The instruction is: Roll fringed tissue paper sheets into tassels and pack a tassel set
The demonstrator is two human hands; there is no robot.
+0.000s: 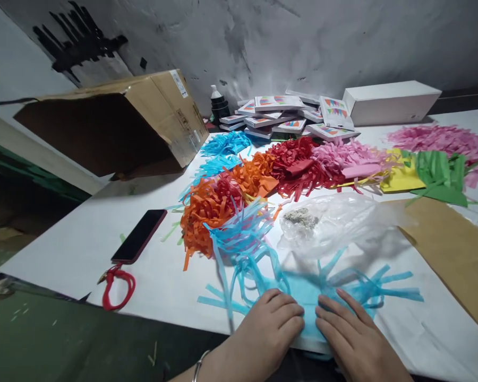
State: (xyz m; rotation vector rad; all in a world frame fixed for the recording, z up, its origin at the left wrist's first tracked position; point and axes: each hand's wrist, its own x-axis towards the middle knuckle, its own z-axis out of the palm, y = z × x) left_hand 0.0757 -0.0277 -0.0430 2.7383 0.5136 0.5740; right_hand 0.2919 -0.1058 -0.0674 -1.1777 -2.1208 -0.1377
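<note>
A light-blue tissue-paper piece with cut fringe strips (305, 289) lies on the white table at its front edge. My left hand (269, 329) rests on the left part of its uncut middle, fingers together and slightly bent. On the right part lies my right hand (348, 331), fingers stretched forward with the index a little apart. Neither hand shows anything gripped; both thumbs are hidden. Just behind, a loose heap of blue fringe (242, 228) touches the piece and spreads over an orange fringed bundle (203, 217).
Red fringe (292, 162), pink fringe (346, 159), yellow paper (400, 175) and green fringe (440, 172) run rightward. A clear plastic bag (334, 220) lies ahead, brown paper (450, 254) right. Left are a phone (139, 236) and open carton (143, 122); flat boxes (279, 103) pile behind.
</note>
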